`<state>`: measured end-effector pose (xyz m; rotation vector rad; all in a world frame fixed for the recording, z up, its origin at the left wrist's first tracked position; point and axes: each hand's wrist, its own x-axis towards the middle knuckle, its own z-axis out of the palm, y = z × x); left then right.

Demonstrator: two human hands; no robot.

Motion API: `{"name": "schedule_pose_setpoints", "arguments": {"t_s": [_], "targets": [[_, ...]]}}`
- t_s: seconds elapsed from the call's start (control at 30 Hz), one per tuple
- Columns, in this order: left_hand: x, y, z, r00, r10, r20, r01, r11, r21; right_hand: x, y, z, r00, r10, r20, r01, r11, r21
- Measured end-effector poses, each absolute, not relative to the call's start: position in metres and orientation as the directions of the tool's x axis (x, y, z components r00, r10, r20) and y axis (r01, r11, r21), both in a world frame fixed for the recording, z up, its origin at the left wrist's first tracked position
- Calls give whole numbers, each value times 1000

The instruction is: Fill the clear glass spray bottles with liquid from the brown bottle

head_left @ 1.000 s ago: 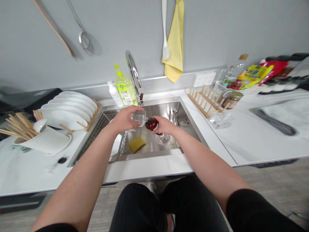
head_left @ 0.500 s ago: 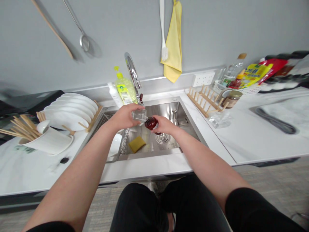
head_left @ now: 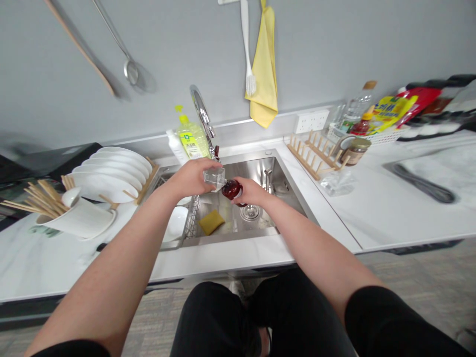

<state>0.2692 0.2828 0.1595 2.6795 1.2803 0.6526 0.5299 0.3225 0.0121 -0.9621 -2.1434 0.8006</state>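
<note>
My left hand [head_left: 196, 177] is closed around a clear bottle [head_left: 214, 177], tipped on its side with its neck to the right. That neck meets the top of a dark red-brown bottle [head_left: 232, 189], which my right hand [head_left: 248, 192] grips from the right. Both bottles are over the steel sink [head_left: 238, 228]. Whether liquid passes between them I cannot tell. Below them a yellow sponge [head_left: 211, 222] lies in the sink, left of the drain [head_left: 250, 212].
A faucet [head_left: 203, 111] and a yellow-green pump bottle [head_left: 191, 139] stand behind the sink. White plates [head_left: 107, 173] in a rack and a white holder of chopsticks [head_left: 80, 218] are on the left. A wooden rack [head_left: 307, 158] and a jar [head_left: 356, 150] are on the right.
The view has shifted slightly. Both hands keep their grip, and the two bottles stay together in nearly the same position.
</note>
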Motion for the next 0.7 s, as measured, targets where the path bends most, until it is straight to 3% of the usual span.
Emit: {"name": "schedule_pose_setpoints", "arguments": {"t_s": [0.7], "targets": [[288,286,192,601,778,185,776,-623,98,529,321,14,-479,795,372,354,563,-747]]}}
